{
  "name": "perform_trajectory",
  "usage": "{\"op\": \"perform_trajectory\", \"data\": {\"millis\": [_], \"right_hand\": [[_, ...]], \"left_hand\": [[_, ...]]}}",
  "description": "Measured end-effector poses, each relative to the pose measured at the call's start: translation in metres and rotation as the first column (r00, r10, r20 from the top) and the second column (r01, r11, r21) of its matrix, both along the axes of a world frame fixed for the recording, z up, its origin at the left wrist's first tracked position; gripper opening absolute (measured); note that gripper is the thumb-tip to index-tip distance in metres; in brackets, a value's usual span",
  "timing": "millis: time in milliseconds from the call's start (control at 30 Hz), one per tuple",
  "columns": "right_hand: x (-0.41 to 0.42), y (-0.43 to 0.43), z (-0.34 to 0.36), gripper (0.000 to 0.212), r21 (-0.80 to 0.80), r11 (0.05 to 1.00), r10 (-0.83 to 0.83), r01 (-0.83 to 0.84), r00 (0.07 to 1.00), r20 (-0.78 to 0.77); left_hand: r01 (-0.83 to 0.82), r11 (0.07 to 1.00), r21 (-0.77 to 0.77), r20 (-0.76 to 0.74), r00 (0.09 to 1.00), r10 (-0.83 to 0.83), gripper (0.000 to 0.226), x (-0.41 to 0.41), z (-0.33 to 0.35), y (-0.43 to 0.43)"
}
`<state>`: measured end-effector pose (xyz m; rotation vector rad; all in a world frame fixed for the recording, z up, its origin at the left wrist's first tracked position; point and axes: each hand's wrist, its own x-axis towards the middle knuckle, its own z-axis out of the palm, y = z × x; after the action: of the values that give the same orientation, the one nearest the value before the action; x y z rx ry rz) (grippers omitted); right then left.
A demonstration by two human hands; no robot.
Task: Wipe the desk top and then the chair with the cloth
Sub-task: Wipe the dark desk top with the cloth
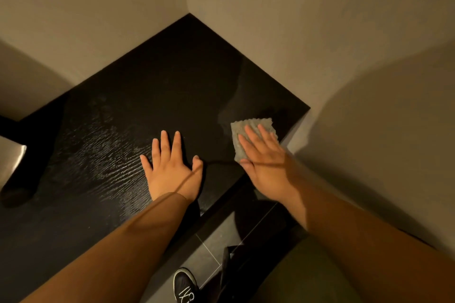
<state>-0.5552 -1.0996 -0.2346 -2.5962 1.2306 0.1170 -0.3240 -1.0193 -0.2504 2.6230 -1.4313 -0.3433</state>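
The dark wood-grain desk top (152, 86) fills the corner between two walls. A folded grey cloth (242, 130) lies flat near the desk's right front corner. My right hand (264, 162) presses on it with fingers stretched out, covering the cloth's lower right part. My left hand (172, 170) rests flat on the desk to the left of the cloth, fingers spread, holding nothing. Faint streaks show on the desk surface to the left. The chair is not in view.
Beige walls (320, 32) close the desk at the back and right. A pale object (12, 157) sits at the desk's left edge. Below the front edge are grey floor tiles (211, 248) and a black shoe (184, 285).
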Motion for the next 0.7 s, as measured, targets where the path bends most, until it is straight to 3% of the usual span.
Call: {"op": "perform_trajectory", "data": {"millis": [67,200,333,467,567,700], "right_hand": [[-0.012,-0.03,0.001,0.067,-0.031,0.998,0.056,-0.058,0.996,-0.063],[-0.031,-0.087,-0.006,0.072,-0.022,0.962,-0.273,0.272,0.96,-0.06],[-0.015,-0.079,-0.001,0.063,-0.044,0.911,-0.412,0.41,0.909,-0.059],[0.009,-0.035,0.002,0.061,-0.014,0.948,-0.317,0.318,0.948,0.038],[-0.007,-0.057,0.001,0.066,0.002,0.991,-0.136,0.136,0.989,-0.054],[-0.023,-0.116,-0.006,0.075,-0.096,0.967,-0.244,0.236,0.967,-0.075]], "left_hand": [[-0.008,1.0,0.008,0.006,1.0,0.008,0.08,-0.002,0.0,-0.002],[0.008,1.0,0.021,0.033,0.999,-0.009,0.081,-0.003,0.0,-0.003],[0.048,0.998,0.047,0.046,0.998,-0.05,0.084,-0.002,0.0,-0.006],[0.079,0.995,0.062,0.054,0.995,-0.082,0.084,0.0,0.0,-0.008],[0.08,0.995,0.066,0.063,0.994,-0.084,0.085,0.0,-0.001,-0.009],[0.073,0.995,0.068,0.062,0.995,-0.077,0.086,0.0,-0.001,-0.008]]}}
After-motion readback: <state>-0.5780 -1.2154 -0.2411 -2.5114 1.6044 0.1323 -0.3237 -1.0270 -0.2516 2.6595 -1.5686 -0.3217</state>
